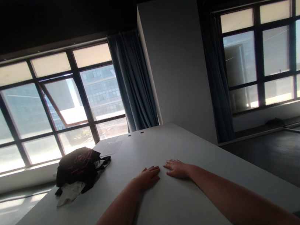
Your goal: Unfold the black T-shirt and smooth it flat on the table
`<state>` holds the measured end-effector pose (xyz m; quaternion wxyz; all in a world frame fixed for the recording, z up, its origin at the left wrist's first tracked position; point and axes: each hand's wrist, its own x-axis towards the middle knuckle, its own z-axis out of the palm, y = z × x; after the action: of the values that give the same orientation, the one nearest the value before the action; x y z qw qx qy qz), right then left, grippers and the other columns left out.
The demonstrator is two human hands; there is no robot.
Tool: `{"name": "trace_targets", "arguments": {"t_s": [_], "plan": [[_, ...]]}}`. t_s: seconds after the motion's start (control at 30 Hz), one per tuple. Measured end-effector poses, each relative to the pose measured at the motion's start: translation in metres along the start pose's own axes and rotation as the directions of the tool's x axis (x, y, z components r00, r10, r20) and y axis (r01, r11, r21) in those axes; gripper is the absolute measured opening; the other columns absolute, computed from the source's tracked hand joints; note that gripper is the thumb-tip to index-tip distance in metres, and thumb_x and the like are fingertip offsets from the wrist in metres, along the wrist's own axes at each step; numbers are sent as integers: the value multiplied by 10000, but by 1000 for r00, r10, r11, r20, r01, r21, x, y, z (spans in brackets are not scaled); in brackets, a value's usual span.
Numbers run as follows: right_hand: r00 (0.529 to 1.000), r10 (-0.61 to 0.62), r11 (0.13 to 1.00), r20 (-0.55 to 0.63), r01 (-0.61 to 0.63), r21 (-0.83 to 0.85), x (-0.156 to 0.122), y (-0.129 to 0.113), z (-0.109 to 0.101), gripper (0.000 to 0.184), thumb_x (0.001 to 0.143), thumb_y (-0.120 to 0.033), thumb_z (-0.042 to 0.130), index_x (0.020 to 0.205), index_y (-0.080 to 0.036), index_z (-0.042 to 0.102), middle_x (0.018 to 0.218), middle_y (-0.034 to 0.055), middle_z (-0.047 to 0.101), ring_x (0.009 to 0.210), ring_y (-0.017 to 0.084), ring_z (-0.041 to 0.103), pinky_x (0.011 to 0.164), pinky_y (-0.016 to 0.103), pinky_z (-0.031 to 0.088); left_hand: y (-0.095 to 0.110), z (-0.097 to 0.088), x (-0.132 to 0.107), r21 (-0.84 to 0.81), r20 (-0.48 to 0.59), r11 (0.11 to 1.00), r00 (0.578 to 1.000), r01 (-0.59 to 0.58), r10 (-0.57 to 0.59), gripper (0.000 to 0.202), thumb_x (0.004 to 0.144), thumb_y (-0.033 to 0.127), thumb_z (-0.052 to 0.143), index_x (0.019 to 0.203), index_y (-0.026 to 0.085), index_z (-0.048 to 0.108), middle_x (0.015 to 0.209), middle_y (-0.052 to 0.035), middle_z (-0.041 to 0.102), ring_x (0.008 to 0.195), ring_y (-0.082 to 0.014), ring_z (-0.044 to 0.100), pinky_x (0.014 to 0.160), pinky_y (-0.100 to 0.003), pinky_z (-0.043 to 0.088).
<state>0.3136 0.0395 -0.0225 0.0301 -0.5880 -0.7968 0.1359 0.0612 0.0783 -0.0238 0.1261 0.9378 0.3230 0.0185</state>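
My left hand [148, 176] lies flat on the white table [179, 205], palm down, fingers stretched out and holding nothing. My right hand [178, 168] rests flat beside it, fingers also extended, its fingertips a short gap from those of the left. Both forearms reach in from the bottom edge. To the left of the hands, about an arm's width away, sits a heap of dark clothing [77, 168] with pink markings and a pale cloth [68, 193] sticking out underneath.
The table runs away toward a wall pillar [177, 67] and blue curtains [133, 85]. Large windows [43, 109] fill the left and right walls. Dark floor [285, 160] lies to the right of the table's edge. Two small holes mark the table's far end.
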Motion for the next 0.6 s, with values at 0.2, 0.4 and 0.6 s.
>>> {"name": "trace_targets", "arguments": {"t_s": [0.2, 0.4, 0.6], "plan": [[1000, 9, 1000, -3, -9, -4, 2, 2, 2, 755, 977, -569, 432, 1641, -220, 350, 1716, 137, 205, 1590, 337, 154, 1270, 552, 101, 6, 1, -1, 5, 71, 999, 997, 31, -32, 686, 1031, 536, 304, 1662, 282, 216, 1734, -40, 158, 1610, -253, 101, 1299, -571, 64], [1000, -7, 1000, -1, 7, 2, -1, 1, -1, 756, 972, -562, 440, 1642, -221, 348, 1716, 131, 212, 1592, 324, 152, 1277, 523, 92, -9, 5, 3, 15, 10, 999, 999, 37, -37, 672, 1015, 566, 354, 1633, 306, 313, 1720, -42, 236, 1597, -265, 180, 1300, -539, 136], [1000, -10, 1000, 7, 10, 5, -2, 1, -2, 754, 975, -549, 437, 1642, -211, 345, 1719, 136, 195, 1593, 325, 147, 1275, 532, 95, -70, -15, -13, 110, -329, 895, 865, 433, -379, 601, 979, 451, 512, 1549, 259, 488, 1730, -81, 203, 1607, -326, 95, 1292, -541, 150]]}}
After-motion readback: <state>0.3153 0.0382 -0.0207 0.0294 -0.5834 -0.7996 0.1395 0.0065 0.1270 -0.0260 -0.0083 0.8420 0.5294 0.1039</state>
